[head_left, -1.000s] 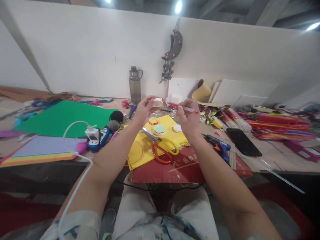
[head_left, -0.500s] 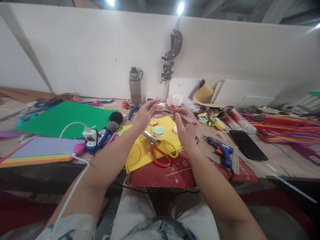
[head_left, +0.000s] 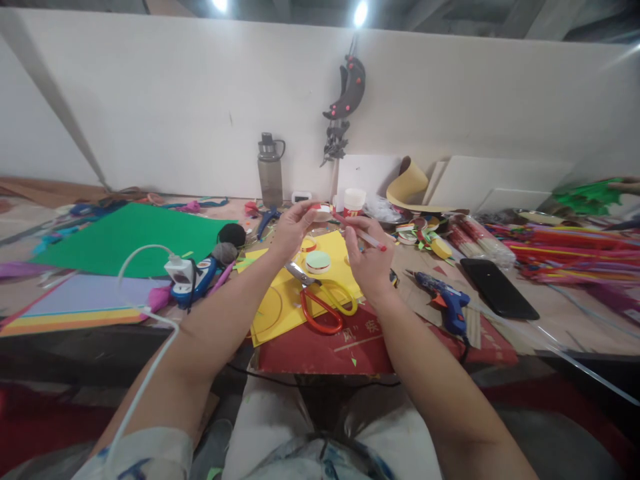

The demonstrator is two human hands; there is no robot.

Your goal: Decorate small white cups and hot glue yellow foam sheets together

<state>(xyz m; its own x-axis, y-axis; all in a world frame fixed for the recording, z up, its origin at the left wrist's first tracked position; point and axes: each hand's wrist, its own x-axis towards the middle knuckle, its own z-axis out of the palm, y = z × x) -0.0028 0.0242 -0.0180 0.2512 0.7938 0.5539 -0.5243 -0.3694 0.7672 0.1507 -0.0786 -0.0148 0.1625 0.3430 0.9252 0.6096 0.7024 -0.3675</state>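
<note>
Holding the disc (head_left: 323, 213) over the desk (head_left: 565, 320), my left grip (head_left: 293, 230) pinches it, my right grip (head_left: 369, 257) clamps the pen (head_left: 373, 241) close by; probably fine pen work, next calling for steadiness

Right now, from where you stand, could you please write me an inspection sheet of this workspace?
Surface: brown tabletop, partly covered by yellow paper and a printed red board.
Things in use: small white round piece and pen, both held up.
Clutter: scissors and green-topped disc on the yellow paper; glue gun and phone to the right.
Left hand: fingers hold the round piece.
Right hand: fingers hold the pen, one end near the piece; contact unclear.
Cables: white cable at left; black cord below the front edge.
Surroundings: white partition, hanging crescent ornament, water bottle; another person's hand at far right.
</note>
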